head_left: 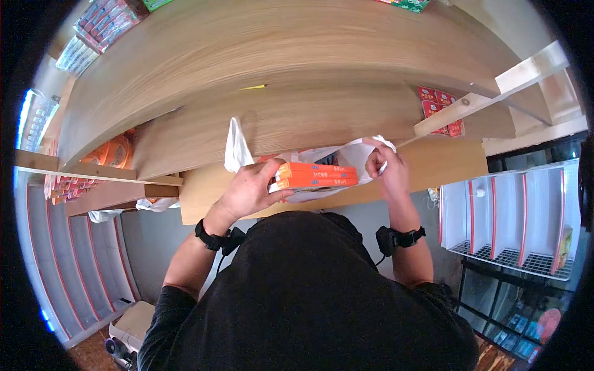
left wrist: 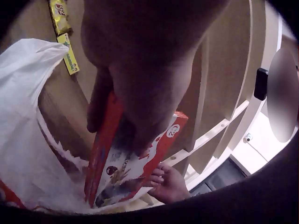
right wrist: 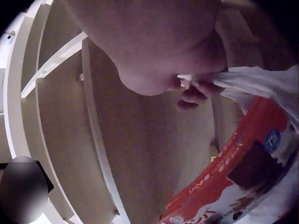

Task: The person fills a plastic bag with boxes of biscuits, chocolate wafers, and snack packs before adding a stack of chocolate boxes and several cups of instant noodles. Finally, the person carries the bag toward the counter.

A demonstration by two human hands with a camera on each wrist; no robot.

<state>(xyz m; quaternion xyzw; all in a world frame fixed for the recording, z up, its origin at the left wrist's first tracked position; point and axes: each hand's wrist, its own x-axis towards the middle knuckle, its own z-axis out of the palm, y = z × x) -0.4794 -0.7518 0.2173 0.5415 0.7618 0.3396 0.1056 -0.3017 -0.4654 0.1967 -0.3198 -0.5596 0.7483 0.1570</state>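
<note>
Two orange-red boxes (head_left: 322, 175), one on top of the other, are gripped at their left end by the left hand (head_left: 250, 188). The right hand (head_left: 388, 170) pinches the edge of a white plastic bag (head_left: 359, 151), whose mouth spreads behind and around the boxes. One bag handle (head_left: 236, 148) stands up at the left. In the left wrist view the left hand (left wrist: 145, 70) holds a red and white box (left wrist: 135, 163) beside the bag (left wrist: 23, 126). The right wrist view shows the right hand (right wrist: 159, 56) with bag plastic (right wrist: 257, 81) between its fingers, above a red box (right wrist: 233, 172).
Wooden shelves (head_left: 297, 49) rise ahead. Red packets (head_left: 440, 111) lie on a shelf at the right, orange packages (head_left: 111, 151) at the left. Yellow packets (left wrist: 67, 53) show in the left wrist view. White racks (head_left: 513, 213) stand at both sides.
</note>
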